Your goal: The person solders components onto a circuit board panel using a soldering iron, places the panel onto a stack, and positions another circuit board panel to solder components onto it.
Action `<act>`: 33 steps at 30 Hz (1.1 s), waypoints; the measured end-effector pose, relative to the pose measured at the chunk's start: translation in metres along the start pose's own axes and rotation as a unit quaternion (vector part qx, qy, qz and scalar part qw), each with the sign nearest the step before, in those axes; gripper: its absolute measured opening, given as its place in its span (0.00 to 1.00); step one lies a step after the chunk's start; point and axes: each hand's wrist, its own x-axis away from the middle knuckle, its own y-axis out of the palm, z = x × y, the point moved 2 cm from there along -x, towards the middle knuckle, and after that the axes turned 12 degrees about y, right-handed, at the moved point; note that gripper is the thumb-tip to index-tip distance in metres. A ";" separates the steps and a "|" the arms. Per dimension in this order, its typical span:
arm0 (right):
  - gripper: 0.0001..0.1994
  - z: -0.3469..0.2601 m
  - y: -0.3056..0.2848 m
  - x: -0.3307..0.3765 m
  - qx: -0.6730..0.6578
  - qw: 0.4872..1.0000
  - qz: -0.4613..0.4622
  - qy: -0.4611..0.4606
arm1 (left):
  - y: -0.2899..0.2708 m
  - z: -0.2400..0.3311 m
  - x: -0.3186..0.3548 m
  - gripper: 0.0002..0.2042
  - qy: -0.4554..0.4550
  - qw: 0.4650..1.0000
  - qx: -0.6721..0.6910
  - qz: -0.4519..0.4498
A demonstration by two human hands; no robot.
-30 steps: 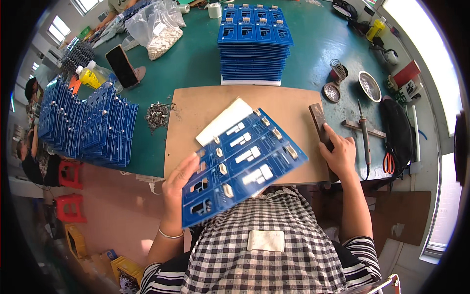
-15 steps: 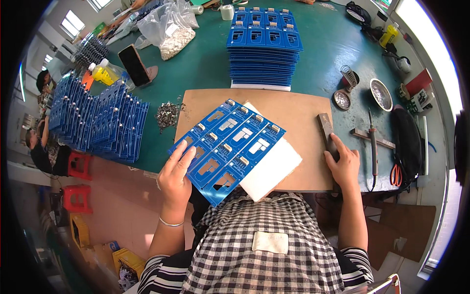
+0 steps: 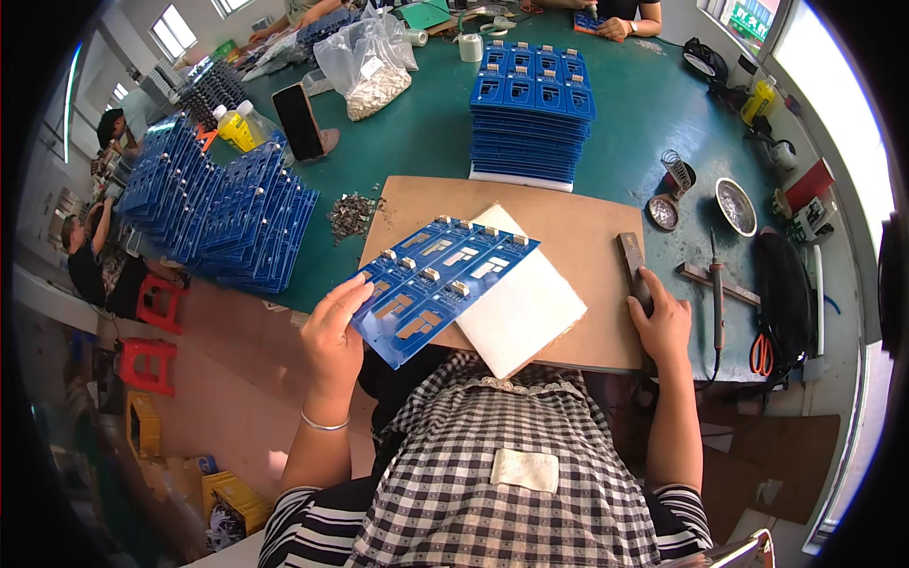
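Note:
My left hand [image 3: 333, 327] grips the left corner of a blue circuit board panel [image 3: 437, 295] between thumb and fingers. The panel is tilted above a white foam pad [image 3: 526, 327], and small white connectors stand on it in rows beside cut-out openings. The pad lies on a brown board [image 3: 606, 222] at the table's near edge. My right hand [image 3: 665, 322] is closed around the near part of a dark, narrow bar [image 3: 632, 265] on the right of the brown board; the bar's near end is hidden by the hand.
Behind stands a tall stack of blue panels [image 3: 525, 133]; more panels [image 3: 222, 213] lean in rows at left. Small metal parts [image 3: 352, 215] lie beside the brown board. A soldering iron [image 3: 718, 293], red-handled scissors [image 3: 761, 355] and a metal dish [image 3: 736, 206] are at right. Another person's hand [image 3: 614, 28] works across the table.
The blue panel has tilted, and its right corner has shifted left across the foam pad. My right hand stays on the bar. The whole view has shifted slightly, bringing a person's hands in at the top.

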 end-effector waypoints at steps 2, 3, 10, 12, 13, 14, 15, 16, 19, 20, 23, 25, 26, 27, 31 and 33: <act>0.26 0.000 0.000 0.000 0.012 1.000 -0.002 0.004 | -0.001 0.000 0.001 0.19 0.001 1.000 0.001 -0.001; 0.26 0.000 0.000 0.000 0.012 1.000 -0.003 0.002 | -0.003 0.000 0.001 0.19 -0.001 1.000 0.000 0.000; 0.25 -0.001 0.000 -0.003 0.023 1.000 -0.019 0.005 | -0.006 -0.006 -0.008 0.16 0.006 1.000 -0.008 -0.001; 0.25 0.000 0.001 -0.003 0.023 0.999 -0.024 0.006 | -0.008 -0.006 -0.012 0.16 0.008 1.000 -0.018 0.002; 0.25 0.001 0.002 -0.002 0.024 0.999 -0.024 0.016 | -0.009 -0.004 -0.015 0.16 0.013 0.999 -0.028 -0.010; 0.25 0.002 0.003 -0.002 0.024 0.999 -0.025 0.025 | -0.009 -0.002 -0.018 0.17 0.018 0.999 -0.038 -0.023; 0.25 0.001 0.002 -0.002 0.025 0.999 -0.026 0.023 | -0.009 -0.002 -0.019 0.17 0.016 0.999 -0.039 -0.022; 0.25 0.001 0.002 -0.001 0.023 0.999 -0.029 0.028 | -0.009 -0.002 -0.021 0.16 0.017 0.999 -0.041 -0.026; 0.24 -0.001 -0.001 -0.001 0.019 0.998 -0.037 0.037 | -0.007 -0.003 -0.023 0.16 0.032 0.997 -0.055 -0.034; 0.24 -0.003 -0.002 -0.001 0.016 0.998 -0.040 0.040 | -0.007 -0.002 -0.024 0.16 0.049 0.996 -0.067 -0.036; 0.24 -0.004 -0.002 -0.002 0.023 0.997 -0.048 0.048 | -0.009 0.005 -0.032 0.15 0.087 0.988 -0.103 -0.081; 0.24 -0.003 -0.002 -0.004 0.022 0.997 -0.047 0.049 | -0.011 0.010 -0.044 0.14 0.103 0.984 -0.108 -0.102; 0.24 -0.002 -0.001 -0.004 0.018 0.998 -0.045 0.047 | -0.012 0.013 -0.051 0.14 0.120 0.979 -0.116 -0.122; 0.24 -0.002 -0.001 -0.004 0.018 0.998 -0.046 0.050 | -0.012 0.015 -0.058 0.14 0.121 0.978 -0.114 -0.124; 0.24 -0.005 -0.001 -0.006 0.003 0.998 -0.040 0.041 | -0.010 0.024 -0.080 0.13 0.172 0.964 -0.131 -0.154; 0.24 -0.004 -0.003 -0.005 0.000 0.999 -0.032 0.039 | -0.009 0.026 -0.089 0.13 0.191 0.960 -0.129 -0.161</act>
